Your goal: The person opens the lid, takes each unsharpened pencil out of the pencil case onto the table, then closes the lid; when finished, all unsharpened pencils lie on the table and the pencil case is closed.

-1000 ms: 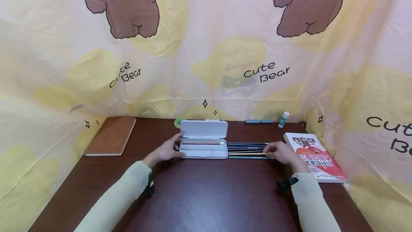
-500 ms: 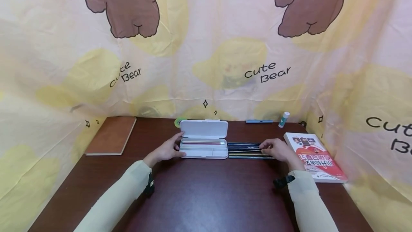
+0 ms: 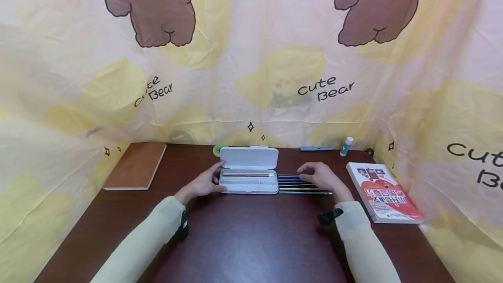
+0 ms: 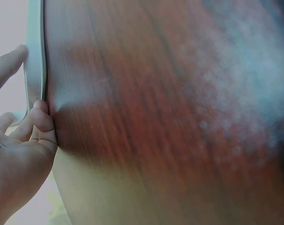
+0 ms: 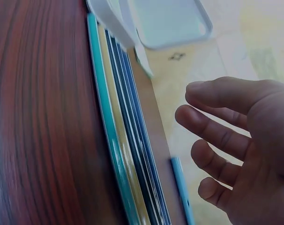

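A white pencil case lies with its lid raised; a few pencils are in its back compartment. My left hand holds the case's left end, thumb at the front corner and a finger at the lid's edge. In the left wrist view, the thumb touches the case's pale side wall. Right of the case, several pencils lie side by side, among them a green one nearest me. Above their far side hovers my right hand. Its fingers are loosely bent with nothing between them in the right wrist view.
A brown notebook lies at the left, a red-and-white book at the right. Along the back are a blue pen, a glue stick and a green tape roll. Printed cloth hangs behind the table.
My right hand has moved from the pencils' right ends leftward and farther back, its fingers no longer on a pencil. The left hand and the case have stayed in place.
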### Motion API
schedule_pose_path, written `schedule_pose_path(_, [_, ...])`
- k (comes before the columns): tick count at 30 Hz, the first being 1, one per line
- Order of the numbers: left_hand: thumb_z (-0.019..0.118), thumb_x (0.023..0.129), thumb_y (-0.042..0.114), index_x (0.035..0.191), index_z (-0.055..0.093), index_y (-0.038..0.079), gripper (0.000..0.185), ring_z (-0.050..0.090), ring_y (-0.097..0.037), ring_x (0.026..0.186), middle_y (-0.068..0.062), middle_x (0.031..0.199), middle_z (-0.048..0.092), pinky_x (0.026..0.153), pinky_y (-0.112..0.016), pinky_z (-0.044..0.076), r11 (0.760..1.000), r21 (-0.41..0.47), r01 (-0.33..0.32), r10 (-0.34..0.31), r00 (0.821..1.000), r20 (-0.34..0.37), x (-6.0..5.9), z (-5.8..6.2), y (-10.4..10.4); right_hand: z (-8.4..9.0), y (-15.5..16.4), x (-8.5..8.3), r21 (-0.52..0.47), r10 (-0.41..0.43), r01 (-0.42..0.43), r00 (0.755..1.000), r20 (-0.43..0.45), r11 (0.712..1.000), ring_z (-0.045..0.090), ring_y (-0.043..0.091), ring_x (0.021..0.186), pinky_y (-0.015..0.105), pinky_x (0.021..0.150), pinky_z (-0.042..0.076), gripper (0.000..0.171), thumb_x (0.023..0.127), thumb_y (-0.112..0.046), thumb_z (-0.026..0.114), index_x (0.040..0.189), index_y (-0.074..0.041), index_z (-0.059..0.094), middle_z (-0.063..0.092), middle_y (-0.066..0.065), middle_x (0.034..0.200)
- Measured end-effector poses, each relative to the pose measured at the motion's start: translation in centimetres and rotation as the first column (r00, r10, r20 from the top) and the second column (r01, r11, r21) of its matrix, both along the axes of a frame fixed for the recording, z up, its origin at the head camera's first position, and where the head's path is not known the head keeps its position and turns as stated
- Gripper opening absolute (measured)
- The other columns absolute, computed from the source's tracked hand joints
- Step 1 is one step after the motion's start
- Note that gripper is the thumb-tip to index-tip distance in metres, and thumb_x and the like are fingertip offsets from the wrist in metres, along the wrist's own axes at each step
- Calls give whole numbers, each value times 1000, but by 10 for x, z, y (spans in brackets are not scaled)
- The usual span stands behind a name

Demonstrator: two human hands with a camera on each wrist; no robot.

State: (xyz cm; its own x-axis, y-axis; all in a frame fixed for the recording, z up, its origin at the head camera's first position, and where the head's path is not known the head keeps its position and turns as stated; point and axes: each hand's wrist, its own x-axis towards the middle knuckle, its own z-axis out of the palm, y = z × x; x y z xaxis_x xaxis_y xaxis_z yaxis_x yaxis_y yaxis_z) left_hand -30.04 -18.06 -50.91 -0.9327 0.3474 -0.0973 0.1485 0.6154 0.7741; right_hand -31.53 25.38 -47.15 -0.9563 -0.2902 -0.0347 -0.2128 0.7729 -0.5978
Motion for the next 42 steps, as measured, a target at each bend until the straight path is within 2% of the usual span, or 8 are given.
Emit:
schedule_pose_path(12, [83, 83, 26, 159, 22, 25, 98, 54, -18, 93, -13, 148, 49, 76, -28, 46, 1000, -8, -7, 7, 1000, 11, 1, 1, 1, -2, -58, -7, -2, 63, -63, 998, 5, 998, 62, 19, 99, 44, 93, 51, 18, 93, -23, 72, 109, -18, 75, 73, -3, 106])
schedule_pose_path(19, [83, 82, 26, 159, 23, 24, 98, 55, -17, 91, -12, 146, 51, 76, -29, 45, 1000, 5, -8, 8, 1000, 2, 3, 0, 2, -10, -83, -6, 19, 117, -117, 993, -6, 993, 64, 19, 103, 44, 97, 51, 18, 92, -21, 72, 109, -17, 75, 74, -1, 108])
schedule_pose_path(28, [82, 84, 26, 160, 22, 24, 97, 54, -19, 95, -12, 149, 49, 79, -30, 46, 1000, -12, -9, 10, 1000, 5, 2, 3, 1, -19, -93, -14, 35, 149, -148, 989, -4, 988, 64, 15, 98, 41, 92, 52, 18, 91, -20, 73, 109, -19, 76, 74, -3, 106])
schedule_pose_path(36, [82, 83, 27, 159, 23, 26, 97, 54, -19, 95, -10, 148, 50, 80, -31, 45, 1000, -7, -17, 17, 1000, 14, 2, 2, 1, -18, -101, -11, 71, 158, -159, 987, 31, 985, 63, 16, 102, 42, 96, 51, 15, 91, -19, 73, 105, -21, 76, 74, -4, 105])
schedule_pose_path(42, [83, 83, 27, 159, 23, 25, 97, 53, -19, 94, -11, 149, 49, 82, -31, 44, 1000, 3, -15, 15, 1000, 7, 1, 1, 1, -19, -105, -11, 120, 199, -198, 980, 5, 973, 64, 17, 102, 40, 93, 52, 15, 91, -16, 73, 104, -20, 77, 74, -4, 106])
